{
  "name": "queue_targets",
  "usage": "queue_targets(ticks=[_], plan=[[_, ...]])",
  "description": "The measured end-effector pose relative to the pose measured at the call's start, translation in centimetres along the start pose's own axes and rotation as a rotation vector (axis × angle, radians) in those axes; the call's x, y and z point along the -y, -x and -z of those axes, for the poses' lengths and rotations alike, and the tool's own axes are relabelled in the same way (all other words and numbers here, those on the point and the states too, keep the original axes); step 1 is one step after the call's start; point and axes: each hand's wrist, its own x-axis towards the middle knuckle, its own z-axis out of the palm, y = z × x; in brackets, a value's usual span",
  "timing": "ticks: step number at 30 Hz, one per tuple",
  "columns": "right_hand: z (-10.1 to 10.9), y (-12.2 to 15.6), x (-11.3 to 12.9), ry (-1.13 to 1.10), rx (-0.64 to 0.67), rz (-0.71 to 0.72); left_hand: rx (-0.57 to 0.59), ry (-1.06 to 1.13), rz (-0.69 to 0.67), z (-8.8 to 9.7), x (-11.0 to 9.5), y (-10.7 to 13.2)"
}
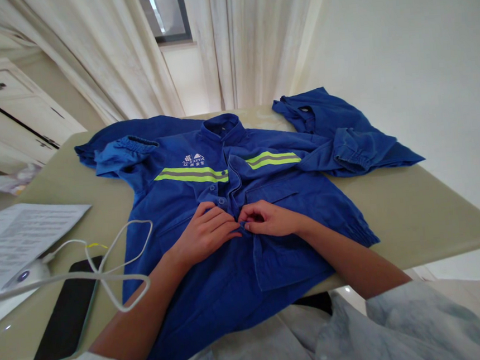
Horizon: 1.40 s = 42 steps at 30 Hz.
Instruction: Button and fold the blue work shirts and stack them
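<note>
A blue work jacket (187, 201) with yellow-green and grey reflective stripes lies front up on the table, its collar pointing away from me. My right hand (271, 219) pinches the edge of the front opening between thumb and forefinger. Close against it, my left hand (204, 230) has its fingers bent and pressed together on the other side of the opening, gripping the cloth there. Round snap buttons (222, 202) show along the front just above my left hand. Whatever lies between my fingertips is hidden.
More folded blue clothing (335, 115) lies at the back right. On the left are a black phone (69, 310), a looping white cable (126, 277), a white device (30, 274) and printed sheets (21, 232). The table edge (460, 247) runs near my right arm.
</note>
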Motion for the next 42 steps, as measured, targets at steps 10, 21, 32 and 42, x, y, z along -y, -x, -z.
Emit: queue_targets(ticks=[10, 21, 32, 42], plan=[[0.3, 0.3, 0.6, -0.049, -0.006, -0.01, -0.131, -0.089, -0.103, 0.0, -0.4, -0.1], [0.3, 0.3, 0.8, -0.087, 0.045, -0.004, -0.161, -0.089, -0.101, 0.5, -0.2, -0.4], [0.6, 0.0, -0.2, -0.211, 0.094, 0.007, -0.18, -0.054, -0.08, 0.3, -0.1, -0.2], [0.6, -0.2, -0.5, -0.188, 0.115, 0.013, -0.171, -0.018, -0.062, 0.0, 0.2, 0.0]])
